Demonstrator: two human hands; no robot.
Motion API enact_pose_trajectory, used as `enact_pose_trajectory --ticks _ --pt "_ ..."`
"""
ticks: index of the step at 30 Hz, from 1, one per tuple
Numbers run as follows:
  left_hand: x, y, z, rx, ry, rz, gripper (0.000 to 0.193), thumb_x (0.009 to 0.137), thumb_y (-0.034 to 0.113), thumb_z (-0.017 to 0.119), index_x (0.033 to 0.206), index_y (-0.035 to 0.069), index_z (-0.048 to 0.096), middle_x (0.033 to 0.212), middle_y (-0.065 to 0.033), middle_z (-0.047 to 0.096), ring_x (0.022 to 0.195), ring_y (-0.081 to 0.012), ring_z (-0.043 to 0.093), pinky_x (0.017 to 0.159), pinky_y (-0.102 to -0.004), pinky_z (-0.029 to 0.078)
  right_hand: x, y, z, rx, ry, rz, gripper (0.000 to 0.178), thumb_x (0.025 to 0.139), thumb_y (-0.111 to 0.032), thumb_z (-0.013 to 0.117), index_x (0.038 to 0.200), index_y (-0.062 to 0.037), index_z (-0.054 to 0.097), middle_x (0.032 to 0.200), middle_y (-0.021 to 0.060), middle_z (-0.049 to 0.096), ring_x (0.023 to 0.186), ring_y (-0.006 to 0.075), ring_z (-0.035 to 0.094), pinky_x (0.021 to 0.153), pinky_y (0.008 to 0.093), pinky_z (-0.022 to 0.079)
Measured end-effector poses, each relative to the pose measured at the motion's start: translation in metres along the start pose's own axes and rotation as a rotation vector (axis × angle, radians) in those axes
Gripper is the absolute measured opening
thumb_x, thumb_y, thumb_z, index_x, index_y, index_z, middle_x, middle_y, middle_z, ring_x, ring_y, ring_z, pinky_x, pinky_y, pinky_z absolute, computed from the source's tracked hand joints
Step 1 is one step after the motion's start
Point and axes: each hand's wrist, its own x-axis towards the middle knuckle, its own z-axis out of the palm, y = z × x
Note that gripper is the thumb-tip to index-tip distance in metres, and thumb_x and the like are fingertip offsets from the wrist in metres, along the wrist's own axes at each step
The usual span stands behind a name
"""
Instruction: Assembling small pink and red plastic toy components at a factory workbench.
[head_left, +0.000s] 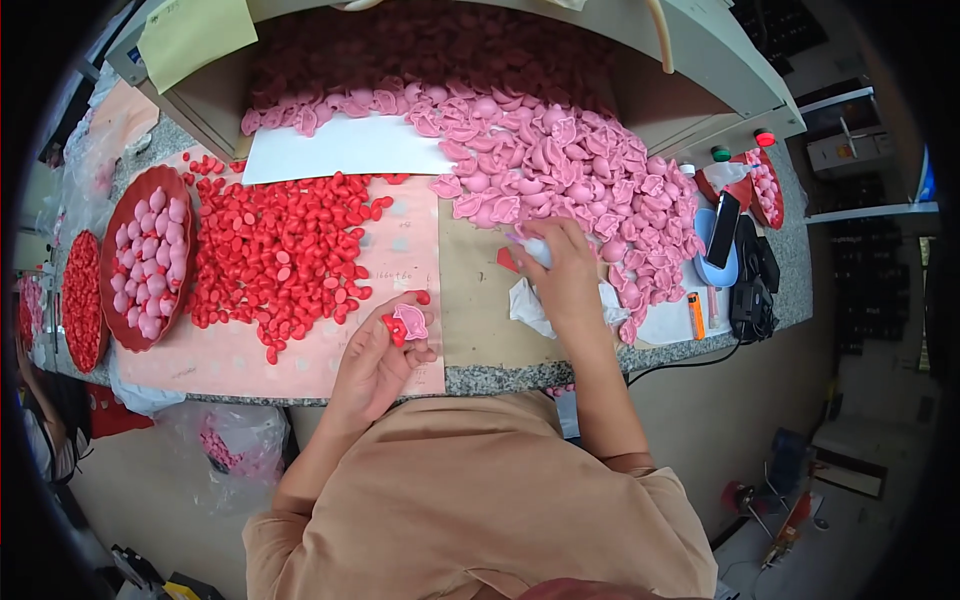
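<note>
My left hand (372, 368) is closed, fingers up, near the front edge of the table. Its fingertips pinch a pink hollow shell piece (410, 321) and a small red piece (393, 328); another red piece (423, 297) shows at a fingertip. My right hand (568, 265) grips a small whitish squeeze bottle (538, 251) with a thin purplish tip pointing left, above the brown paper (470, 310). Beyond it spreads a big heap of pink shell pieces (570, 165). Left of centre, many glossy red pieces (275, 250) lie on pink paper (405, 215).
A red tray (140, 338) of pink balls and a red tray of small red pieces (82, 300) stand at the left. A grey cabinet (700, 75) arches over the heap. At the right are a blue dish (718, 272), a phone (724, 228) and an orange lighter (696, 316). Crumpled tissue (527, 308) lies under my right hand.
</note>
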Motion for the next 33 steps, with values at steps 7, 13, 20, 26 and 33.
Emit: enact_pose_trajectory --ticks 7,13,20,26,33 --pt "-0.001 0.0 -0.004 -0.021 -0.014 0.004 0.05 0.094 0.031 0.045 0.131 -0.002 0.035 0.116 -0.0107 0.054 0.089 -0.0124 0.056 0.081 -0.0329 0.048 -0.009 -0.002 0.004 0.242 -0.043 0.159 0.016 0.077 -0.009 0.068 0.09 -0.0022 0.062 0.08 0.0052 0.061 0.073 0.0177 0.058 0.066 0.0282 0.046" --pt "0.003 0.002 -0.004 -0.03 -0.038 0.0 0.051 0.094 0.031 0.046 0.132 -0.001 0.034 0.117 -0.0115 0.053 0.089 -0.0124 0.056 0.081 -0.0327 0.048 -0.026 -0.027 0.013 0.604 -0.466 0.497 0.017 0.081 -0.016 0.067 0.091 -0.0028 0.063 0.074 -0.0016 0.058 0.067 0.0068 0.052 0.061 0.0217 0.044" --pt "0.003 -0.001 -0.005 -0.046 -0.022 -0.014 0.049 0.095 0.032 0.043 0.131 0.0 0.036 0.117 -0.0111 0.053 0.087 -0.0123 0.056 0.083 -0.0325 0.046 -0.023 -0.014 0.012 0.156 -0.171 0.072 0.023 0.078 -0.011 0.067 0.099 -0.003 0.063 0.093 0.0125 0.063 0.083 0.0225 0.061 0.074 0.0306 0.046" --pt "0.0 0.0 -0.006 -0.038 0.02 -0.011 0.054 0.091 0.036 0.049 0.13 0.001 0.036 0.112 -0.0123 0.055 0.086 -0.0145 0.058 0.08 -0.0332 0.047 -0.029 -0.026 0.012 0.057 -0.288 -0.011 0.032 0.072 -0.009 0.071 0.102 -0.0042 0.062 0.098 0.0131 0.059 0.092 0.0258 0.057 0.077 0.034 0.046" --pt "0.003 0.001 -0.007 -0.081 -0.076 0.02 0.042 0.097 0.029 0.039 0.128 0.001 0.041 0.116 -0.0088 0.054 0.095 -0.0142 0.055 0.084 -0.0321 0.045 -0.032 -0.025 0.011 0.097 -0.248 0.064 0.03 0.073 -0.007 0.07 0.102 -0.0037 0.062 0.096 0.0109 0.058 0.089 0.0244 0.055 0.075 0.0321 0.045"
